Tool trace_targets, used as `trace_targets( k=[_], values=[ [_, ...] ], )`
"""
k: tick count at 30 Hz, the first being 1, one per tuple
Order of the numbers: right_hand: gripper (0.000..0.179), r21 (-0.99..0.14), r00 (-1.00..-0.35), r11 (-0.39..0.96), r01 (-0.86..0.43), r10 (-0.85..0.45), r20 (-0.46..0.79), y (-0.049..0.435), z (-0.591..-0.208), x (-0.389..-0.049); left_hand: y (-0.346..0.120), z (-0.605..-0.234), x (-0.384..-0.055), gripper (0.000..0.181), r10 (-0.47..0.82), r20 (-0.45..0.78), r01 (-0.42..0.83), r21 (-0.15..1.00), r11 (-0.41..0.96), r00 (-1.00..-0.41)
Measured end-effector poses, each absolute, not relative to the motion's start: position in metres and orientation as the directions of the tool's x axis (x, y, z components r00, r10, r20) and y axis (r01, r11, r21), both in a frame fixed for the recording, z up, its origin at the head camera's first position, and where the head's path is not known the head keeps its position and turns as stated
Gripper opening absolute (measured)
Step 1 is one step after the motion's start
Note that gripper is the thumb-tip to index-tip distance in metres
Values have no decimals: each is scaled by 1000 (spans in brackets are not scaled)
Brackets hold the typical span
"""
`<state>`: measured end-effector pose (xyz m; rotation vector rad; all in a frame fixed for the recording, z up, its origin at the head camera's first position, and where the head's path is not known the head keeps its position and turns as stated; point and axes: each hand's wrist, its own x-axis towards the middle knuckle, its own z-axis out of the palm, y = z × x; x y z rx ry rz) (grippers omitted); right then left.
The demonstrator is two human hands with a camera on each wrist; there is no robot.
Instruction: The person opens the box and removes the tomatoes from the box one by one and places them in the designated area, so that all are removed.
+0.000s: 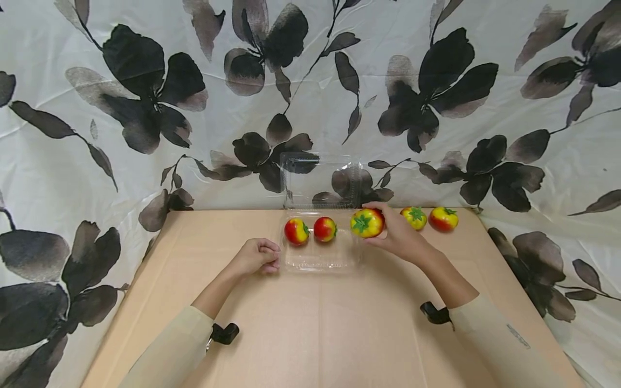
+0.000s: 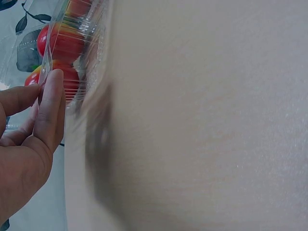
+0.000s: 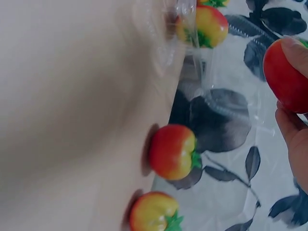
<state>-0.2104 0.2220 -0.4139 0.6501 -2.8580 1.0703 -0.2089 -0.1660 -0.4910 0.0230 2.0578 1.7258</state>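
Note:
My right hand grips a red-and-yellow tomato with a green leafy top, above the right side of a clear plastic clamshell box. In the right wrist view, the thumb and fingers lie around that tomato. Two similar tomatoes, one on the left and one in the middle, sit inside the box. At the box's left edge, my left hand pinches the rim between thumb and fingers, as the left wrist view shows the hand close up.
The box's clear lid stands raised behind it, against a floral cloth. Two more tomatoes, one yellower and one redder, lie near the back right edge of the tan tabletop.

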Motion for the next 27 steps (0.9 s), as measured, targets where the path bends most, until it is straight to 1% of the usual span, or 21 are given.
trace_targets(
  k=[5, 9, 15, 20, 27],
  values=[
    [85, -640, -932, 687, -344, -330, 146, 235, -422, -207, -166, -492, -208, 24, 302, -326, -269, 939, 216, -896],
    [86, -637, -937, 692, -340, -307, 166, 246, -432, -204, -166, -491, -208, 25, 297, -330, -274, 937, 216, -896],
    [86, -677, -950, 669, -305, -259, 173, 261, -447, -202, -166, -491, -208, 24, 299, -329, -274, 938, 210, -896],
    [85, -716, -971, 658, -233, -199, 133, 273, -460, -203, -166, -491, -209, 23, 300, -333, -279, 937, 210, -894],
    [86, -743, -987, 658, -124, -156, 27, 285, -478, -204, -167, -491, -208, 23, 297, -339, -287, 936, 207, -893]
  ],
)
